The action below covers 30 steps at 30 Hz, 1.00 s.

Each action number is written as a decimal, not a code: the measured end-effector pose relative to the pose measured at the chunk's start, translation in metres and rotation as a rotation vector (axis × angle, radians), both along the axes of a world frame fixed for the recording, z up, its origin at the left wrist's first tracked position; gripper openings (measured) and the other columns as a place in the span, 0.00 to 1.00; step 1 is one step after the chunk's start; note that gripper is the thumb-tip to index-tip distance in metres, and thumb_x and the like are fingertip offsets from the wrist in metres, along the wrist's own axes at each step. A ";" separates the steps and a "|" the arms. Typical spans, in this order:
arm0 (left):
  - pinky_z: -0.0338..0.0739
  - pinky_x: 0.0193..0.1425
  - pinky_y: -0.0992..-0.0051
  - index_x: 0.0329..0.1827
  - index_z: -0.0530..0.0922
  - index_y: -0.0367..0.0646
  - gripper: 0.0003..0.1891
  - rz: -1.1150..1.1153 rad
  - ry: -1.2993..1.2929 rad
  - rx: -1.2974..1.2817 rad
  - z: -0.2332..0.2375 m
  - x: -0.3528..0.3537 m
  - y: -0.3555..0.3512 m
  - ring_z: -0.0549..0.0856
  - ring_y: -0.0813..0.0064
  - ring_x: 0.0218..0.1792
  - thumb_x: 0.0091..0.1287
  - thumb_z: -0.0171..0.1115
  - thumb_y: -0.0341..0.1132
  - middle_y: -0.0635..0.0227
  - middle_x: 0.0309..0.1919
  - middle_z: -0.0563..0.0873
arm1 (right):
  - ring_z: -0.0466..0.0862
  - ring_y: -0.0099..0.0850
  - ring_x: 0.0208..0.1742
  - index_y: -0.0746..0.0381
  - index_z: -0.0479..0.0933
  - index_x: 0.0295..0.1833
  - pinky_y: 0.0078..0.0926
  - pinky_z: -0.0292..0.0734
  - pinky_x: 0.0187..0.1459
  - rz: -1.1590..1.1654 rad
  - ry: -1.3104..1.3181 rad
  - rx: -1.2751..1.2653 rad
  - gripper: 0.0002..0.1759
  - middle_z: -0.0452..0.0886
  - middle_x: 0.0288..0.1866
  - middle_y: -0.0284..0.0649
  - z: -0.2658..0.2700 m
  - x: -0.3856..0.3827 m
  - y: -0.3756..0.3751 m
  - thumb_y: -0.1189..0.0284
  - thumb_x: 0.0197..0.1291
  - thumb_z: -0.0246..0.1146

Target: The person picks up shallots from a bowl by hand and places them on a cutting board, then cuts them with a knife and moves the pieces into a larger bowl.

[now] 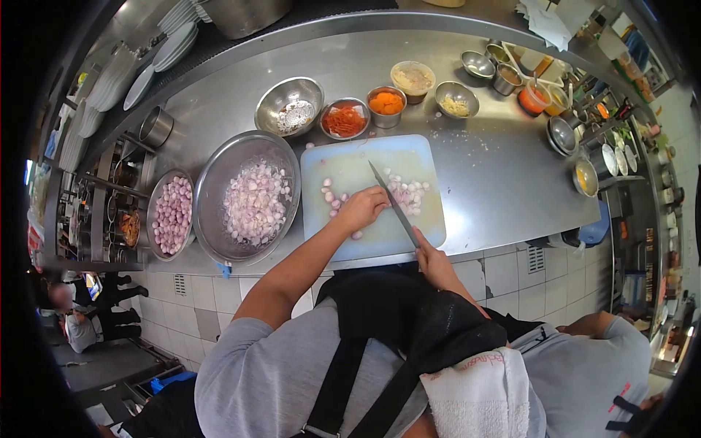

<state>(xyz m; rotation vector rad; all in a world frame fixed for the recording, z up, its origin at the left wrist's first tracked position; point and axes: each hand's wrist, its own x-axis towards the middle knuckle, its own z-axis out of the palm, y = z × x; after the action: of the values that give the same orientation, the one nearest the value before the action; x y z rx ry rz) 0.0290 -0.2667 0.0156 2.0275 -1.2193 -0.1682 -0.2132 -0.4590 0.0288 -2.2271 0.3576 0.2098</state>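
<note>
Head view shows the right hand (438,269) closed around a kitchen knife (395,201); the left hand (364,209) curls near shallots (328,196), its hold unclear.

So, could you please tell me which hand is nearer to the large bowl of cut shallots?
Left. The left hand is over the board, right of the large bowl; the right hand, holding the knife, is farther right.

Steel counter (511,171), glare-spotted | pale tiled floor (577,274), slotted drain grates (537,259) | steel shelf (409,22) along far side
</note>
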 end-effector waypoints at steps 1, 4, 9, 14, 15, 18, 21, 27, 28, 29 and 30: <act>0.88 0.59 0.60 0.45 0.91 0.40 0.05 0.003 -0.003 0.000 0.002 -0.002 0.001 0.92 0.56 0.51 0.69 0.73 0.26 0.61 0.50 0.92 | 0.90 0.66 0.44 0.38 0.60 0.92 0.61 0.83 0.50 0.003 -0.003 0.000 0.38 0.89 0.41 0.64 0.000 0.000 -0.002 0.68 0.82 0.59; 0.88 0.56 0.58 0.45 0.89 0.40 0.05 0.012 -0.054 -0.095 0.011 0.003 -0.006 0.91 0.54 0.51 0.68 0.72 0.27 0.61 0.49 0.91 | 0.90 0.66 0.50 0.38 0.60 0.92 0.58 0.83 0.55 0.005 0.003 0.088 0.37 0.90 0.46 0.67 -0.002 0.005 -0.017 0.68 0.83 0.59; 0.88 0.48 0.60 0.52 0.87 0.40 0.13 0.147 0.099 0.028 0.007 -0.002 -0.005 0.93 0.54 0.42 0.68 0.77 0.30 0.58 0.42 0.92 | 0.90 0.66 0.54 0.38 0.59 0.92 0.55 0.83 0.58 -0.008 -0.050 0.158 0.37 0.90 0.49 0.66 -0.011 -0.004 -0.011 0.66 0.84 0.59; 0.87 0.42 0.58 0.50 0.87 0.39 0.10 0.327 0.195 0.036 -0.001 -0.018 -0.016 0.92 0.53 0.34 0.71 0.76 0.32 0.57 0.35 0.93 | 0.90 0.66 0.50 0.39 0.59 0.93 0.56 0.83 0.55 -0.030 0.028 0.085 0.36 0.90 0.45 0.65 0.004 -0.002 0.005 0.66 0.85 0.59; 0.87 0.41 0.58 0.50 0.88 0.39 0.09 0.362 0.212 0.080 -0.002 -0.020 -0.017 0.92 0.52 0.33 0.72 0.76 0.32 0.57 0.34 0.93 | 0.90 0.66 0.48 0.39 0.58 0.93 0.57 0.82 0.53 -0.032 0.001 0.084 0.36 0.89 0.44 0.65 0.005 -0.002 0.007 0.66 0.85 0.59; 0.87 0.43 0.57 0.52 0.88 0.40 0.09 0.339 0.231 -0.018 -0.004 -0.021 -0.013 0.93 0.52 0.35 0.72 0.74 0.30 0.53 0.39 0.94 | 0.89 0.65 0.46 0.40 0.59 0.93 0.58 0.82 0.51 -0.026 0.011 0.061 0.36 0.89 0.41 0.64 0.006 -0.003 0.009 0.66 0.85 0.59; 0.88 0.47 0.57 0.51 0.90 0.40 0.07 0.376 0.097 -0.122 -0.002 -0.012 -0.002 0.93 0.52 0.40 0.72 0.73 0.28 0.54 0.44 0.93 | 0.89 0.66 0.46 0.38 0.58 0.93 0.61 0.81 0.51 -0.026 -0.024 0.049 0.37 0.89 0.41 0.64 0.004 -0.004 0.008 0.66 0.85 0.59; 0.88 0.56 0.61 0.46 0.91 0.41 0.05 -0.026 -0.079 -0.018 0.000 -0.003 0.004 0.92 0.56 0.51 0.70 0.71 0.26 0.64 0.49 0.91 | 0.89 0.67 0.45 0.36 0.56 0.93 0.65 0.82 0.52 0.013 0.031 -0.042 0.37 0.90 0.42 0.64 0.008 -0.002 0.009 0.65 0.85 0.57; 0.88 0.56 0.61 0.46 0.91 0.41 0.05 -0.027 -0.076 -0.019 -0.002 -0.001 0.004 0.92 0.56 0.51 0.70 0.71 0.26 0.64 0.49 0.91 | 0.89 0.67 0.45 0.36 0.56 0.93 0.65 0.82 0.52 0.011 0.034 -0.043 0.37 0.90 0.42 0.64 0.010 -0.001 0.009 0.65 0.85 0.57; 0.88 0.56 0.61 0.46 0.91 0.41 0.05 -0.027 -0.069 0.005 -0.004 0.001 0.003 0.92 0.57 0.51 0.70 0.71 0.26 0.65 0.49 0.91 | 0.89 0.66 0.44 0.36 0.56 0.93 0.65 0.82 0.51 0.027 0.040 -0.101 0.37 0.89 0.40 0.63 0.012 0.000 0.009 0.65 0.84 0.57; 0.88 0.56 0.61 0.46 0.91 0.41 0.06 -0.027 -0.061 0.031 -0.005 0.001 0.003 0.92 0.57 0.51 0.70 0.70 0.26 0.66 0.49 0.92 | 0.90 0.65 0.43 0.36 0.56 0.93 0.64 0.82 0.50 0.043 0.047 -0.158 0.37 0.89 0.39 0.62 0.015 -0.001 0.009 0.65 0.84 0.57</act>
<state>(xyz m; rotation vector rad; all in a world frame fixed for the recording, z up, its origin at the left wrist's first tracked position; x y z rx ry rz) 0.0295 -0.2638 0.0104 2.0569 -1.2896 -0.1393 -0.2145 -0.4500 0.0434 -2.3904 0.3632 0.2656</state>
